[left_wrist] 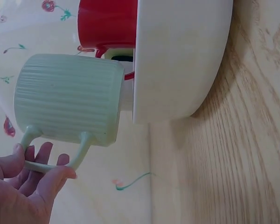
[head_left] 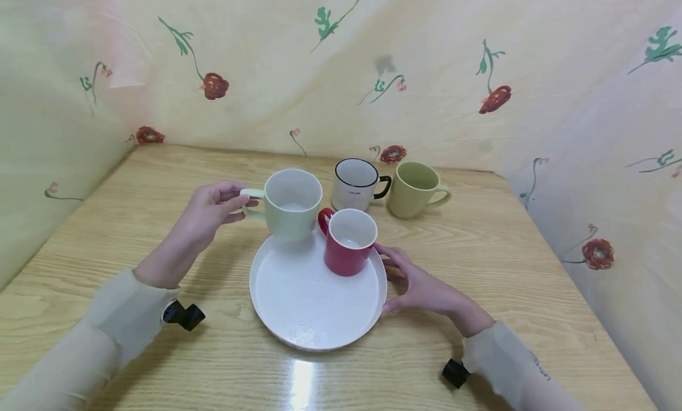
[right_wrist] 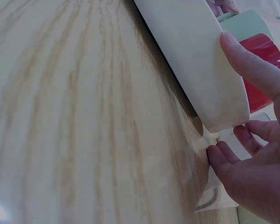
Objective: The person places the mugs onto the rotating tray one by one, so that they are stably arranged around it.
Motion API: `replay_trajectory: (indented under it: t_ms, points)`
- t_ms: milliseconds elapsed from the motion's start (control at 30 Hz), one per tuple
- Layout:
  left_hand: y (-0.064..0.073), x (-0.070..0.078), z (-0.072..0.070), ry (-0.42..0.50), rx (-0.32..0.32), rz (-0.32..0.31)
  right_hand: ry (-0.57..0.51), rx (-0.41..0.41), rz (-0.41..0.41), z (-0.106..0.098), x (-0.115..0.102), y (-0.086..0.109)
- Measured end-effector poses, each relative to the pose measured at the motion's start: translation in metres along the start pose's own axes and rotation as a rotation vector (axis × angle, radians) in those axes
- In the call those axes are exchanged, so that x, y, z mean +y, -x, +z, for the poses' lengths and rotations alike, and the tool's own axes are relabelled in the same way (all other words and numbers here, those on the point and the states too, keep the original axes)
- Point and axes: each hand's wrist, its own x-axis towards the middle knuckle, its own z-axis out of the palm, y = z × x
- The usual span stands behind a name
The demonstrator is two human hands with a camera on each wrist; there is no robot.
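My left hand (head_left: 215, 206) pinches the handle of a pale green ribbed mug (head_left: 290, 212), thumb and fingers about the loop. Seen from the left wrist, this upright mug (left_wrist: 67, 98) hangs a little above the rim of a round white tray (head_left: 309, 316). Inside the tray, toward the back right, stands a red mug (head_left: 348, 257) with a white inside, its handle pointing to the back left. At the tray's right side is my right hand (head_left: 421, 283), fingers spread, with the thumb touching the outer wall (right_wrist: 196, 56) in the right wrist view.
Behind the tray stand a white mug (head_left: 354, 192) with a black rim and handle and an olive green mug (head_left: 412, 195), handles to the right. All rest on a wooden table (head_left: 479, 239). Flower-patterned cloth (head_left: 256, 73) hangs around its back and sides.
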Motion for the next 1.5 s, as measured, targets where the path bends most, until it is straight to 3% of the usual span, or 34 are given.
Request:
replay_trajectory:
  t_ms: [267, 767, 1033, 1500]
  points:
    - [0.001, -0.007, 0.006, -0.003, -0.033, -0.015, -0.02, -0.028, 0.053, 0.0, -0.002, 0.002]
    - [0.003, -0.01, 0.015, -0.032, -0.062, -0.014, 0.056, -0.01, 0.006, 0.0, 0.002, -0.004]
    - [0.004, -0.01, 0.018, -0.013, -0.079, -0.007, -0.002, -0.041, 0.049, 0.002, 0.001, -0.005]
    - [0.008, -0.008, 0.022, 0.023, -0.114, -0.012, 0.07, -0.005, -0.034, 0.0, -0.001, -0.005]
